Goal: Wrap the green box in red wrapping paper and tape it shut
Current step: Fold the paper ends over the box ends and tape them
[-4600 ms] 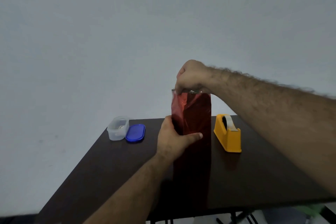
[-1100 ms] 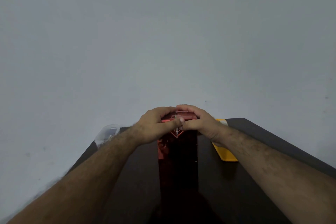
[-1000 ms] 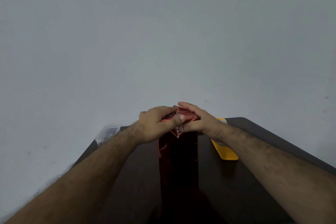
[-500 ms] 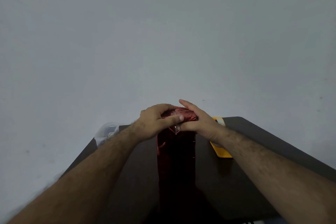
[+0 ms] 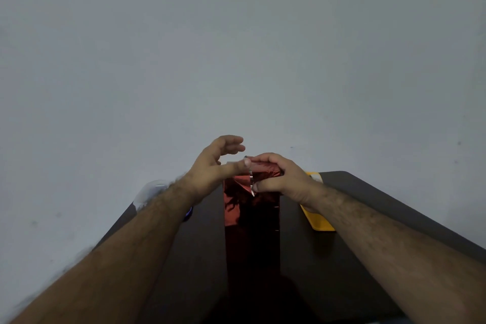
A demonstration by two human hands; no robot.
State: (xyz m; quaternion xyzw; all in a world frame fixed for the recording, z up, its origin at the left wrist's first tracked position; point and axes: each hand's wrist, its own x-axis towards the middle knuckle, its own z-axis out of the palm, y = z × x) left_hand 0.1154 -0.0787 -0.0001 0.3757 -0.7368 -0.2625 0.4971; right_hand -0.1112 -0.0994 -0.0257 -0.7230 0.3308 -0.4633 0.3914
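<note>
A tall box sheathed in shiny red wrapping paper (image 5: 251, 218) is standing upright on the dark table (image 5: 368, 218). The right hand (image 5: 278, 179) is pinching its folded top flaps; the left hand (image 5: 215, 163) is hovering open, thumb touching. Sides appear wrapped; taping the top seemingly remains.
</note>
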